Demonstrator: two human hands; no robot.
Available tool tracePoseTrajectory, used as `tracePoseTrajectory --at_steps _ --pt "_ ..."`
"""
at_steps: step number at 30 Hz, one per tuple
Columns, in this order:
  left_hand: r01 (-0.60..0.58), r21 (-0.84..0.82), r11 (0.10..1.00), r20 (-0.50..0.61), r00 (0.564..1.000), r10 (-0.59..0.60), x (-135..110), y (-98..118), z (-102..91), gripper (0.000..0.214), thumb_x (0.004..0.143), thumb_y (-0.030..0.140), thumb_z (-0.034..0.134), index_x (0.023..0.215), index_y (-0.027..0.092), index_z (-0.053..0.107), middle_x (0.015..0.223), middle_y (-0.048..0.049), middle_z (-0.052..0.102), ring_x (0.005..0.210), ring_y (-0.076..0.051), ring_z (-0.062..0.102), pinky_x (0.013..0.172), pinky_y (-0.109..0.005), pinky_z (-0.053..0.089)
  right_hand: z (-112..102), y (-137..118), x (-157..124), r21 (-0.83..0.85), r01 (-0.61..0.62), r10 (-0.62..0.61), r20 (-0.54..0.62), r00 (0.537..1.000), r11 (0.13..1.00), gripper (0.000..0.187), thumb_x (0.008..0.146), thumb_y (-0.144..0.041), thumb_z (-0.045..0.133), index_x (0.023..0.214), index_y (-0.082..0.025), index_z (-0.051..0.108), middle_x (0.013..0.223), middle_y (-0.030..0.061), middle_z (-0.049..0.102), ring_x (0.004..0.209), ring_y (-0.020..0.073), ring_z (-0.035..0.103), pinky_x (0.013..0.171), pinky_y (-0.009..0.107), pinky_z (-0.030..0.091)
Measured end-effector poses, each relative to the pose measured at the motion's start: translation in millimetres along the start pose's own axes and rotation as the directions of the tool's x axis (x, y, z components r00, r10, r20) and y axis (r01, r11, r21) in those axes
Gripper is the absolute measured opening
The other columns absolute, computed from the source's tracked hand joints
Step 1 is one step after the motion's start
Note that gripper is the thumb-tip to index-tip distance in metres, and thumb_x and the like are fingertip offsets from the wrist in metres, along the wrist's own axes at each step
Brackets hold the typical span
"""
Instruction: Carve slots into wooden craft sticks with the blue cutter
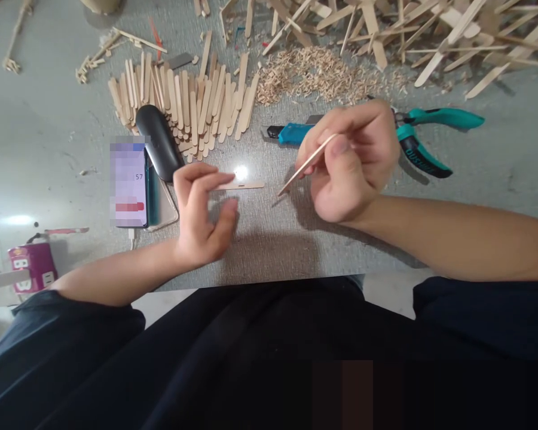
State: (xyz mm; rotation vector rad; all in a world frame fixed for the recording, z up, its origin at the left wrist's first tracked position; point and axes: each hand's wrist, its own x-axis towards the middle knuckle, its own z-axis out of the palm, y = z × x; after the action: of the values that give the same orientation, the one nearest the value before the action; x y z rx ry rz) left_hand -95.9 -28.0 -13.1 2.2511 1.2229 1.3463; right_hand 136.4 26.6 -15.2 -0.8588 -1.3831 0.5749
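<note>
Between the thumb and fingers of my right hand [356, 158] is a thin wooden craft stick [307, 166], slanting down toward the left. My left hand [206, 215] is open, thumb and fingertips apart. Just beyond its fingertips a flat craft stick [251, 186] with a small dark slot lies on the table; the fingers hide its left end. Partly behind my right hand is a blue utility knife [292, 134]. Teal-handled pliers [430, 140] lie on the far side of that hand, their jaws partly covered by it.
Rows of craft sticks [183, 101] lie behind a black oblong case [159, 140]. A phone [128, 185] with a cable sits at left. Wood chips [314, 74] and a loose stick heap [452, 36] spread along the back. A purple power socket [33, 266] stands far left.
</note>
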Motion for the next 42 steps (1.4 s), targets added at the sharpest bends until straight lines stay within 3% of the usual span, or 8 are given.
tracePoseTrajectory --at_steps 10,15,19,24,27,34,38,42 --pt "-0.134 0.045 0.99 0.45 0.888 0.099 -5 17 -8.2 0.019 0.109 0.031 0.069 0.125 0.023 0.074 0.124 -0.011 0.086 0.103 -0.027 0.077 0.087 -0.045 0.054 -22 -12 10 -0.09 -0.204 0.22 0.523 0.824 0.975 0.026 0.111 -0.042 0.066 0.092 -0.029 0.055 0.084 0.0007 0.074 0.066 0.0168 0.066 0.056 0.035 0.059" --pt "0.073 -0.121 0.99 0.457 0.889 -0.01 2 20 -11.5 0.016 0.11 0.026 0.068 0.098 0.022 0.078 0.096 -0.005 0.089 0.09 -0.022 0.083 0.084 -0.041 0.058 -37 -27 47 -0.189 0.167 0.002 0.668 0.744 0.968 0.014 0.107 -0.031 0.065 0.094 -0.025 0.065 0.088 -0.0016 0.076 0.078 0.0155 0.072 0.074 0.035 0.063" --pt "0.325 -0.289 0.9 0.323 0.918 -0.228 2 21 -8.5 0.025 0.115 0.035 0.068 0.096 0.023 0.079 0.095 -0.006 0.088 0.09 -0.019 0.082 0.084 -0.038 0.063 -66 -66 45 -0.403 0.33 -0.038 0.584 0.811 0.854 0.029 0.123 -0.039 0.048 0.11 -0.031 0.072 0.112 -0.0001 0.082 0.121 0.0251 0.081 0.105 0.046 0.067" --pt "0.34 -0.422 0.84 0.167 0.94 -0.296 -3 16 -0.6 0.028 0.115 0.046 0.07 0.098 0.027 0.08 0.097 -0.0057 0.086 0.096 -0.02 0.081 0.09 -0.04 0.065 -83 -79 -63 -0.022 0.568 -0.315 0.814 0.489 0.823 0.041 0.119 -0.031 0.058 0.156 -0.016 0.069 0.157 0.0133 0.08 0.152 0.0255 0.074 0.121 0.044 0.07" --pt "0.33 -0.376 0.866 0.203 0.941 -0.27 -7 12 0.2 0.034 0.115 0.053 0.067 0.099 0.027 0.081 0.097 -0.0071 0.085 0.097 -0.021 0.082 0.092 -0.042 0.067 -89 -66 -111 -0.121 0.558 -0.099 0.932 0.348 0.821 0.063 0.118 -0.052 0.066 0.17 -0.017 0.061 0.174 0.0142 0.069 0.165 0.0275 0.064 0.135 0.049 0.06" --pt "0.245 -0.344 0.906 0.267 0.951 -0.156 -5 9 -3.5 0.026 0.113 0.042 0.066 0.101 0.024 0.081 0.103 -0.0089 0.088 0.102 -0.021 0.083 0.096 -0.042 0.067 -167 -17 -75 -0.511 0.464 0.213 0.805 0.554 0.724 0.125 0.106 -0.099 0.046 0.193 -0.015 0.016 0.192 0.0284 0.037 0.179 0.0492 0.04 0.139 0.078 0.047" --pt "0.188 -0.23 0.955 0.435 0.898 -0.072 2 14 -5.3 0.024 0.111 0.034 0.064 0.093 0.022 0.075 0.091 -0.0085 0.084 0.087 -0.02 0.078 0.081 -0.038 0.061 -199 -5 -39 -0.559 0.482 -0.014 0.644 0.765 0.675 0.075 0.114 -0.072 0.063 0.176 -0.029 0.059 0.184 0.0185 0.056 0.17 0.043 0.058 0.133 0.067 0.059" --pt "0.048 -0.077 0.996 0.529 0.849 0.0 6 16 -3.7 0.03 0.103 0.035 0.063 0.076 0.024 0.059 0.068 -0.0027 0.066 0.065 -0.018 0.058 0.072 -0.038 0.046 -185 -4 -9 -0.523 0.229 -0.146 0.195 0.97 0.821 0.022 0.118 -0.048 0.064 0.122 -0.038 0.084 0.092 0.0043 0.086 0.081 0.0241 0.082 0.081 0.043 0.071"
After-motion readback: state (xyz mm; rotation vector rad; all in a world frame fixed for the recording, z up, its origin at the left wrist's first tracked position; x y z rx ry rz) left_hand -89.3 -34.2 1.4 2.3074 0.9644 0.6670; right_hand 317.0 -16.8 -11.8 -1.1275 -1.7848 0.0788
